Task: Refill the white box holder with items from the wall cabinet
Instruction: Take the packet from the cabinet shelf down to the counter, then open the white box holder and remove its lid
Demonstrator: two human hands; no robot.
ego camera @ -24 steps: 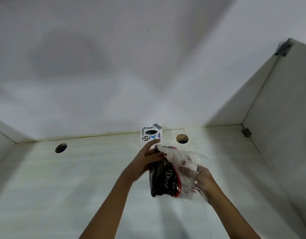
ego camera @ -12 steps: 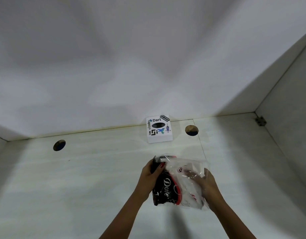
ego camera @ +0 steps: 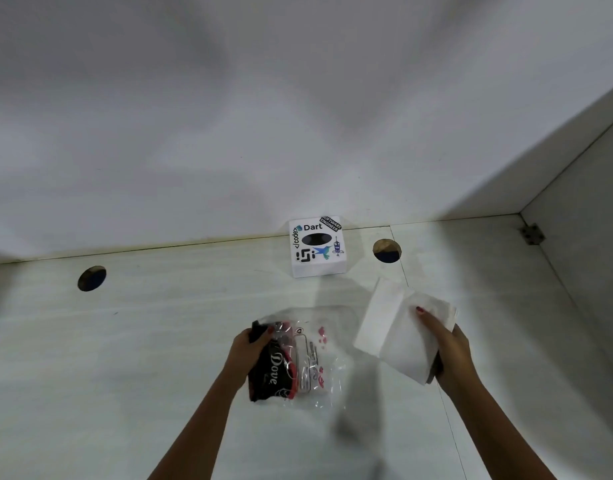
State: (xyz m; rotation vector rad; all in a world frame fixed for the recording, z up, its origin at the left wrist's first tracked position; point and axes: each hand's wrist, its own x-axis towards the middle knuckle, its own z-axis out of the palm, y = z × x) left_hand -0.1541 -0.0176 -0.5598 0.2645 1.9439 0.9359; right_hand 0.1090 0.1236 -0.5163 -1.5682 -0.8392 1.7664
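Against the plain white wall, on the pale table (ego camera: 159, 341), sits the white square box holder covered in stickers (ego camera: 317, 249), well apart from both hands. The right hand (ego camera: 450, 348) has its fingers clenched round one end of a folded stack of white paper tissues (ego camera: 391, 330). The left hand (ego camera: 248, 351) grips a crinkly clear plastic bag with a dark Dove packet inside (ego camera: 315, 358). The stack looks loosely held (pinched at one end only), so sheets may fan out or slip. Forcing it through the box's dark oval slot (ego camera: 315, 239) would likely crumple it.

Tissues (ego camera: 390, 329) now outside bag (ego camera: 319, 365) (right hand (ego camera: 450, 351))
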